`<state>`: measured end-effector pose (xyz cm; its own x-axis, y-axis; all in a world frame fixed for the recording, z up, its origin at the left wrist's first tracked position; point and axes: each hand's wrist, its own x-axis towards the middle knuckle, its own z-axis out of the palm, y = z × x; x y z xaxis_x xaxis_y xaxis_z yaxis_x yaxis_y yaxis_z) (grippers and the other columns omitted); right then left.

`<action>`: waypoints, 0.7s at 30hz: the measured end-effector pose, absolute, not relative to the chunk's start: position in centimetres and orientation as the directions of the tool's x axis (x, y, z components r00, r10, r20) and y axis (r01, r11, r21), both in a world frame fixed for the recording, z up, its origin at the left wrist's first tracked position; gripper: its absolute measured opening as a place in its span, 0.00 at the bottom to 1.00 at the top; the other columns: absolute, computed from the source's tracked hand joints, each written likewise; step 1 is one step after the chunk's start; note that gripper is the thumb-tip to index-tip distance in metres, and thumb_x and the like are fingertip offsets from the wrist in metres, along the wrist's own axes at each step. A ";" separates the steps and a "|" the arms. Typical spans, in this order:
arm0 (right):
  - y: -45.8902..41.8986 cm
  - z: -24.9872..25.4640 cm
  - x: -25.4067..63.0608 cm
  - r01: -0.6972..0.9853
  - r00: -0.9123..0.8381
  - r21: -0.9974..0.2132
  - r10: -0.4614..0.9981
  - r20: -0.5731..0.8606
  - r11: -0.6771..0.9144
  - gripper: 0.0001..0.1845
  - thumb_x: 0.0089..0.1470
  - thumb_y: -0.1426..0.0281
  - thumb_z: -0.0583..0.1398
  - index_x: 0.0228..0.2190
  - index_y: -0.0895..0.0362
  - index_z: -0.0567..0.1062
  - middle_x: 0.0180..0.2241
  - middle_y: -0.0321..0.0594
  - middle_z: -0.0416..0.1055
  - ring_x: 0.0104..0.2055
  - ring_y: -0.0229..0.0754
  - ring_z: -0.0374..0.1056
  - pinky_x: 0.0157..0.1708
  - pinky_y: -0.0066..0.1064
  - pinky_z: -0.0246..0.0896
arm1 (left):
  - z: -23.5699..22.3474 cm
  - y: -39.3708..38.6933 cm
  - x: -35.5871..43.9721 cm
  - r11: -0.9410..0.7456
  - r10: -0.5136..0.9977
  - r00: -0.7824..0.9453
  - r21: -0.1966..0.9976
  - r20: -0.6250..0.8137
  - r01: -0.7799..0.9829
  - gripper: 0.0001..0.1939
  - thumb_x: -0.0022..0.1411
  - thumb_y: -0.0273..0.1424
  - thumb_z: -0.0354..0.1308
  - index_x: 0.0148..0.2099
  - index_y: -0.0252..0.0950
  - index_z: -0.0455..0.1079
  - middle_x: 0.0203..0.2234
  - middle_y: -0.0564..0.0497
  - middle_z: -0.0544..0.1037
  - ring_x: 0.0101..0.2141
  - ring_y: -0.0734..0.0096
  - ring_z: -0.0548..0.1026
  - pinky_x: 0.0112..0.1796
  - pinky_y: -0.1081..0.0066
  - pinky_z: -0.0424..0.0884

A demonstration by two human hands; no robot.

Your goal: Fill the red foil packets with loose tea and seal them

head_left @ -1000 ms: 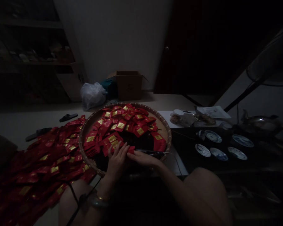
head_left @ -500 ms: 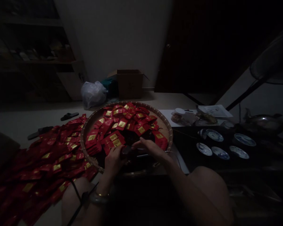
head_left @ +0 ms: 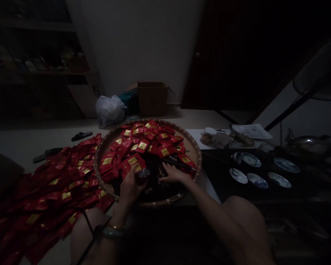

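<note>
A round woven tray [head_left: 101, 149] holds a heap of red packets with gold labels [head_left: 142, 145] and a dark loose pile [head_left: 157, 186] at its near side. My left hand [head_left: 130, 186] is closed round a small opened packet [head_left: 143, 172], its silvery mouth facing up over the dark pile. My right hand [head_left: 173, 173] reaches into the dark pile with fingers bent; a thin dark stick-like tool [head_left: 182, 165] runs from it to the right. Whether those fingers pinch anything is too dim to tell.
Many more red packets [head_left: 52, 187] cover the floor on the left. Small blue-and-white dishes [head_left: 249, 169] and a metal kettle [head_left: 309, 141] stand on a dark table at the right. A cardboard box [head_left: 151, 97], a plastic bag [head_left: 109, 108] and slippers [head_left: 81, 136] lie behind.
My hands, together at the tray's near edge a second ago, have parted. The left now holds the packet's mouth up, and the right has moved forward into the dark pile.
</note>
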<state>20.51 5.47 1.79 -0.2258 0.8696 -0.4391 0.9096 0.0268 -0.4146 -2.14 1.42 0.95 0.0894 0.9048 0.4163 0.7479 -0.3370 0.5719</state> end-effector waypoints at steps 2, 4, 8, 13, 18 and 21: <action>6.4 1.8 18.7 0.918 -0.231 -0.395 0.849 -0.475 0.029 0.60 0.41 0.46 0.62 0.64 0.56 0.40 0.66 0.58 0.35 0.66 0.68 0.34 0.57 0.60 0.39 | 1.1 1.5 -2.2 -0.332 0.905 0.078 0.582 0.418 0.742 0.37 0.48 0.34 0.64 0.59 0.38 0.55 0.40 0.47 0.79 0.40 0.60 0.78 0.36 0.67 0.73; 6.5 1.8 16.7 0.912 -0.300 -0.396 0.838 -0.456 0.110 0.59 0.39 0.45 0.63 0.64 0.54 0.43 0.65 0.58 0.40 0.65 0.68 0.36 0.56 0.62 0.39 | 1.4 1.5 -2.3 -0.334 0.899 0.062 0.589 0.433 0.736 0.37 0.48 0.34 0.64 0.59 0.38 0.55 0.39 0.47 0.79 0.40 0.59 0.78 0.36 0.67 0.73; 4.8 1.8 13.7 0.879 -0.441 -0.349 0.835 -0.329 0.326 0.48 0.40 0.56 0.67 0.60 0.53 0.56 0.58 0.58 0.54 0.60 0.65 0.50 0.52 0.57 0.52 | 1.6 1.5 -2.7 -0.326 0.899 0.039 0.608 0.436 0.724 0.37 0.48 0.35 0.64 0.59 0.38 0.55 0.38 0.46 0.79 0.39 0.57 0.78 0.34 0.66 0.73; 2.8 2.3 12.9 0.862 -0.477 -0.340 0.830 -0.290 0.377 0.40 0.41 0.63 0.67 0.55 0.51 0.63 0.52 0.54 0.60 0.52 0.60 0.59 0.44 0.49 0.62 | 1.3 1.6 -2.8 -0.328 0.904 0.043 0.627 0.425 0.706 0.39 0.49 0.35 0.65 0.61 0.38 0.53 0.40 0.45 0.78 0.40 0.56 0.77 0.35 0.64 0.73; 3.4 1.8 13.3 0.871 -0.449 -0.343 0.855 -0.259 0.353 0.30 0.41 0.71 0.65 0.50 0.52 0.69 0.50 0.49 0.63 0.49 0.54 0.64 0.43 0.43 0.63 | 1.1 1.5 -2.5 -0.389 0.883 0.094 0.607 0.459 0.693 0.42 0.48 0.32 0.65 0.62 0.38 0.50 0.40 0.46 0.78 0.40 0.58 0.77 0.37 0.65 0.73; 4.2 1.4 15.1 0.852 -0.402 -0.434 0.897 -0.184 0.292 0.31 0.38 0.76 0.65 0.47 0.54 0.71 0.48 0.47 0.67 0.47 0.51 0.66 0.46 0.40 0.61 | 1.1 1.5 -2.5 -0.449 0.855 0.140 0.576 0.500 0.683 0.35 0.50 0.30 0.64 0.59 0.40 0.57 0.40 0.47 0.77 0.40 0.62 0.76 0.39 0.66 0.73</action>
<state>15.12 4.24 1.36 -0.4015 0.8971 -0.1842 0.8523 0.2923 -0.4338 -2.49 1.45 1.13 0.1396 0.8547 0.5000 0.6829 -0.4487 0.5764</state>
